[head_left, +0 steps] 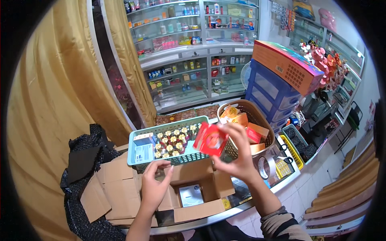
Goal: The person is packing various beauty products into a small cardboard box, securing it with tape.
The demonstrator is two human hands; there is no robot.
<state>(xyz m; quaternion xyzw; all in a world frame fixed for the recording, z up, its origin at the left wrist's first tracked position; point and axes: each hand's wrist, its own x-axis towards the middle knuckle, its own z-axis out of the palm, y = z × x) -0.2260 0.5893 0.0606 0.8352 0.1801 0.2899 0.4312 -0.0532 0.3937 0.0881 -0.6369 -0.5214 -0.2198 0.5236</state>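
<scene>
Between the thumb and fingers of my right hand (236,153) is a small red packet (211,139), raised over the rim of the green plastic basket (193,159). My left hand (157,183) holds nothing; its thumb and fingers are apart beside the open cardboard box (199,215). Inside that box lies a flat white box (191,195) with printing. The green basket contains several small bottles with gold flower-shaped caps (169,147) and blue-and-white boxes (144,153). To its right, a brown woven plastic basket (268,126) holds several orange and red boxes (240,120).
Flattened cardboard (120,192) and black bubble wrap (71,195) lie at left. A tape roll (267,166) and scissors (285,159) rest on the glass counter at right. Behind stand a blue drawer unit (265,87) and glass display shelves (178,72).
</scene>
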